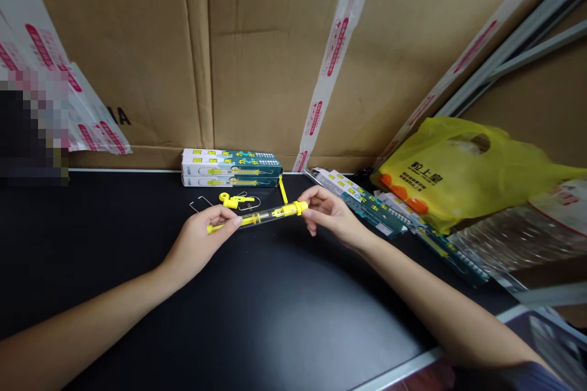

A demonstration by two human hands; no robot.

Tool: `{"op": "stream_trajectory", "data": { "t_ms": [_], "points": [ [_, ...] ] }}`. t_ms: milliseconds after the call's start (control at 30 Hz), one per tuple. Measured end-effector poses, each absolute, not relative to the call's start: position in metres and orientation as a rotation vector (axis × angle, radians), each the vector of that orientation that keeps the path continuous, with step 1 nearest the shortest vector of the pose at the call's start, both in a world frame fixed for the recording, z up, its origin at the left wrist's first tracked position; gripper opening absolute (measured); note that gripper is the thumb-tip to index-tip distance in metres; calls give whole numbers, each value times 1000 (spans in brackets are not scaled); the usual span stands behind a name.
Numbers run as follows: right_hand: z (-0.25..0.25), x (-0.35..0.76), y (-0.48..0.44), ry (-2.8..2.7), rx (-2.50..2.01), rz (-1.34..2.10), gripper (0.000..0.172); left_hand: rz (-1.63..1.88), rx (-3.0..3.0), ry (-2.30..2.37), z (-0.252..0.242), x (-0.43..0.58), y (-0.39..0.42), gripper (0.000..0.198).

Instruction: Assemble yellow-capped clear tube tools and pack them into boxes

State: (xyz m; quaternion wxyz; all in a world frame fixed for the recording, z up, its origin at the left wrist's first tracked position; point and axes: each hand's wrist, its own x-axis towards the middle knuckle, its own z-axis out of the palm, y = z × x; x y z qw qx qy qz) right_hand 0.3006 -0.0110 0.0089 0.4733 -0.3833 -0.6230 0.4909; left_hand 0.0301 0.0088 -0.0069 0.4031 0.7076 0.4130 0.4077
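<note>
A spring scale (pixel 270 214), a clear tube with yellow parts inside and a yellow cap at its right end, is held nearly level above the black table. My left hand (pixel 206 233) pinches it near its left end, with a yellow tip showing past the fingers. At the other end, the fingers of my right hand (pixel 331 215) close on the yellow cap. Just behind the tube lie loose yellow plastic pieces (pixel 233 200) and bent metal hooks (pixel 200 203). A thin yellow stick (pixel 283 189) leans by the boxes.
Two stacked printed boxes (pixel 232 168) stand against the cardboard wall (pixel 266 61). More such boxes (pixel 362 201) lie at the right, beside a yellow plastic bag (pixel 440 165) with orange items and a clear plastic bottle (pixel 518 238). A metal edge borders the black table (pixel 257 324).
</note>
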Motion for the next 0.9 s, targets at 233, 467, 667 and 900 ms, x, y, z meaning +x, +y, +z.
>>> {"op": "stream_trajectory", "data": {
  "t_ms": [233, 467, 667, 900],
  "points": [
    [12, 302, -11, -1503, -1022, 1231, 25, 1033, 1785, 1045, -7, 30, 9, 25],
    [12, 302, -11, -1549, -1086, 1205, 27, 1011, 1794, 1036, -7, 30, 9, 24],
    [8, 302, -10, -1625, -1135, 1170, 34, 1001, 1812, 1017, -6, 31, 9, 23],
    [5, 302, -12, -1738, -1206, 1122, 45, 993, 1840, 1027, -4, 31, 8, 23]
  ]
}}
